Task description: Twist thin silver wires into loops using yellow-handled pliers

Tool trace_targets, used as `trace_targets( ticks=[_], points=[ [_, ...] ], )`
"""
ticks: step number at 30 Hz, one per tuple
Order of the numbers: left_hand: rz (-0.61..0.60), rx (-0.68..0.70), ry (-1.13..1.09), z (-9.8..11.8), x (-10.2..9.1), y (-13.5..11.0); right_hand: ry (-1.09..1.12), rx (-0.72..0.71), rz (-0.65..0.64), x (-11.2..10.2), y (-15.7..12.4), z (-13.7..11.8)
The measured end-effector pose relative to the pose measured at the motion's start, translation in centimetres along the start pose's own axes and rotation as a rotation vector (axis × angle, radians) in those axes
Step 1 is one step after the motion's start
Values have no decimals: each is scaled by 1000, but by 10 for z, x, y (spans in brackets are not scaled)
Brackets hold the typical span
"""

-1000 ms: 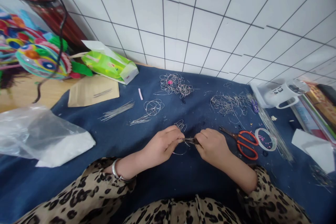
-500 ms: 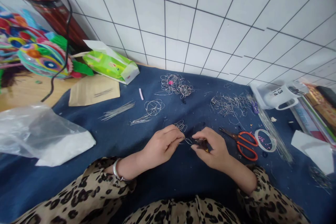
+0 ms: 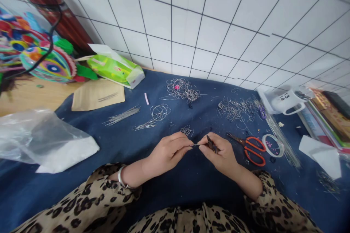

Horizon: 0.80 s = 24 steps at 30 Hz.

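Note:
My left hand [image 3: 169,151] and my right hand [image 3: 218,153] meet low in the middle of the dark blue cloth [image 3: 125,142]. Both pinch a thin piece of silver wire [image 3: 194,145] stretched between their fingertips. The right hand also grips small dark pliers [image 3: 212,144], whose tip pokes up between the fingers. A little looped wire piece [image 3: 187,130] lies just beyond the hands. A silver bangle [image 3: 120,177] sits on my left wrist, above a leopard-print sleeve.
Orange-handled scissors [image 3: 251,148] and a tape roll [image 3: 272,145] lie right of my hands. Wire tangles [image 3: 182,89], a wire pile [image 3: 235,108], straight wires [image 3: 121,115], a clear plastic bag [image 3: 41,140], a green packet [image 3: 115,67], a white mug [image 3: 290,100] and a tiled wall surround them.
My right hand has turned and lifted slightly, so the pliers now point upward and the wire is drawn straight between the fingertips. The view has shifted a little.

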State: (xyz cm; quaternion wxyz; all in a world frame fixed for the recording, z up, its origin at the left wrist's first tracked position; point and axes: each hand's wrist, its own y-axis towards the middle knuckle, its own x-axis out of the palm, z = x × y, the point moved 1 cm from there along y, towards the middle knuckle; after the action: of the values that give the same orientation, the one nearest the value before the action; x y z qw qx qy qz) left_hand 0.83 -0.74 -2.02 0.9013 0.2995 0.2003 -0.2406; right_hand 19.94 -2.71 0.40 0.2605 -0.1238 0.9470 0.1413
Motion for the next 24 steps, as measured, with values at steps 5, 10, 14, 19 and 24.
trace_targets(
  ticks=[5,10,14,19,24],
  points=[
    [6,6,1,-1,0,0,7,8,4,-1,0,-2],
    [6,17,-12,-2,1,0,15,8,9,-1,-1,-3],
    [-7,5,-24,-3,1,-1,37,19,3,-1,-1,-2],
    [-39,-18,-47,-5,3,-2,32,37,-7,-1,0,-1],
    [-111,-87,-73,-5,6,-1,30,83,-44,0,1,0]
  ],
)
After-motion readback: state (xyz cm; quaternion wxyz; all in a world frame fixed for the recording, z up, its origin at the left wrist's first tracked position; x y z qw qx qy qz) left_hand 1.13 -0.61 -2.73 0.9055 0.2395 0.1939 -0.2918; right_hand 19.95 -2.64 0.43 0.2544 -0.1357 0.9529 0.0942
